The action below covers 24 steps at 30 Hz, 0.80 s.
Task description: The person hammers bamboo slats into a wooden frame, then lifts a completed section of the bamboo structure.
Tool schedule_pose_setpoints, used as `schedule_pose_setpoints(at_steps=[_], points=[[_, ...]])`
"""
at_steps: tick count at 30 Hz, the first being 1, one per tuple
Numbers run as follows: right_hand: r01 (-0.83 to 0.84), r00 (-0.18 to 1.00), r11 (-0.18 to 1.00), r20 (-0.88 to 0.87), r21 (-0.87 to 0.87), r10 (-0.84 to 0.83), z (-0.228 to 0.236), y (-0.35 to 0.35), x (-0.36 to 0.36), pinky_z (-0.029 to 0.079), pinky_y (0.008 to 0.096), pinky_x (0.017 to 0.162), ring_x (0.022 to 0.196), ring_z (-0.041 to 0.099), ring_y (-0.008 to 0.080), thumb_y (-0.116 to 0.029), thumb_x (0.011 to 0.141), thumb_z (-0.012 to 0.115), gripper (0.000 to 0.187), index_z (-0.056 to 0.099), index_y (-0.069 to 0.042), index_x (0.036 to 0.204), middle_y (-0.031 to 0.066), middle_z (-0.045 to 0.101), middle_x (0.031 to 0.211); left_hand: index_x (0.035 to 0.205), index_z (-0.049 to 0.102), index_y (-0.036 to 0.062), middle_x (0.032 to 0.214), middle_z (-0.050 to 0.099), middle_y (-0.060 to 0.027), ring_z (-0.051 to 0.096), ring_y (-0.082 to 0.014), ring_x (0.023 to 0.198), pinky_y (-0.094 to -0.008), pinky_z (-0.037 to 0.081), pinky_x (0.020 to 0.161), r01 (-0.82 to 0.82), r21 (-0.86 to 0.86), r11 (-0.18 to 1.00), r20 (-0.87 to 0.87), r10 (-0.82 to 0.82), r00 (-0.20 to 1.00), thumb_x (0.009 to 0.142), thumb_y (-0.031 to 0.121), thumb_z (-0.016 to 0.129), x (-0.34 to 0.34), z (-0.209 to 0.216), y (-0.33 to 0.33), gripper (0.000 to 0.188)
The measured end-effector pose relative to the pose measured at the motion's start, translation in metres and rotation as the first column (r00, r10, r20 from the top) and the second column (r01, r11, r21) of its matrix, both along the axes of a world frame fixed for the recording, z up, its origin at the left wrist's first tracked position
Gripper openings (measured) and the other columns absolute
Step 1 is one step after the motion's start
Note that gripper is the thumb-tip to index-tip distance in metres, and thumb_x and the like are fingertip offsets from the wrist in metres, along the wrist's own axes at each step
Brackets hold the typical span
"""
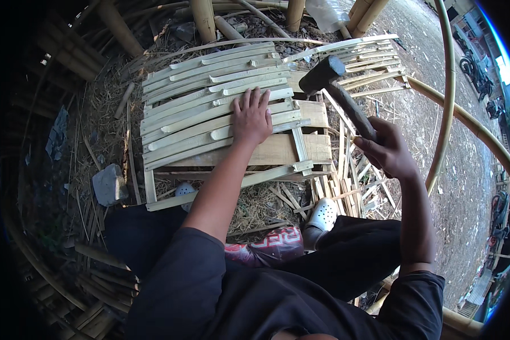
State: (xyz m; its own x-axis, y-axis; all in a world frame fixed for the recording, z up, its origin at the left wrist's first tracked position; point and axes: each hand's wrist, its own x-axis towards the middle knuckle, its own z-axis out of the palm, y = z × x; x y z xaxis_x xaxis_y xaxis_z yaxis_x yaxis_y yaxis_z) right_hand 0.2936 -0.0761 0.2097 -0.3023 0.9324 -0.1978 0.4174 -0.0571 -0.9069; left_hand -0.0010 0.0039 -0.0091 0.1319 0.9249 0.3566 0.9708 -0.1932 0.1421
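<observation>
In my right hand [390, 150] is a hammer, gripped by its wooden handle. The dark, blocky hammer head [323, 75] is raised over the right end of a panel of pale bamboo slats [184, 107]. My left hand [251, 119] lies on the middle of this panel, fingers stretched out and slightly apart. The slats run side by side across crosspieces, with gaps between them. Beneath them a low bench of wooden planks [317, 148] shows. One slat [249, 180] at the near edge sits apart from the others.
Another slatted panel [368, 59] lies beyond the bench at the right. Loose bamboo strips [345, 195] are heaped beside my clog [324, 214]. A pale stone block [109, 185] stands at the left. Curved bamboo poles [449, 90] rise at the right, and thick posts [204, 20] at the back.
</observation>
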Motion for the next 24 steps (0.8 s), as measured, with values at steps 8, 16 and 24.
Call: schedule_pose_setpoints(at_steps=[8,16,24], points=[[0.49,0.854,0.836,-0.058,-0.247,-0.517,-0.07,-0.091,-0.088,0.027,0.0263,0.038,0.041,0.034,0.005,-0.042,0.104,0.063,0.039,0.059,-0.006,0.089,-0.0058,0.042,0.057,0.157,0.041,0.0169,0.161,0.041,-0.0107,0.034,-0.0304,0.15,-0.0545,0.023,0.122,0.0,-0.029,1.0,0.009,0.0,1.0,0.102,0.031,0.046,0.006,0.005,-0.002,0.057],[0.687,0.698,0.699,-0.085,-0.198,-0.711,-0.15,-0.083,-0.105,0.031,0.0287,0.038,0.04,0.039,0.008,-0.041,0.106,0.059,0.044,0.055,-0.006,0.079,-0.0035,0.044,0.055,0.155,0.045,0.0162,0.159,0.042,-0.0104,0.033,-0.0309,0.15,-0.0567,0.018,0.124,0.018,0.021,1.0,0.075,-0.02,0.997,0.101,0.031,0.047,0.001,0.002,0.003,0.057],[0.617,0.732,0.769,0.237,0.165,-0.638,-0.182,-0.077,-0.111,0.045,0.0466,0.059,0.057,0.058,0.0274,-0.045,0.104,0.058,0.059,0.063,0.007,0.079,0.017,0.058,0.06,0.155,0.044,0.017,0.16,0.041,-0.0111,0.034,-0.0318,0.15,-0.0578,0.02,0.123,0.014,0.002,1.0,0.055,-0.014,0.998,0.101,0.03,0.047,-0.002,-0.002,0.0,0.056]])
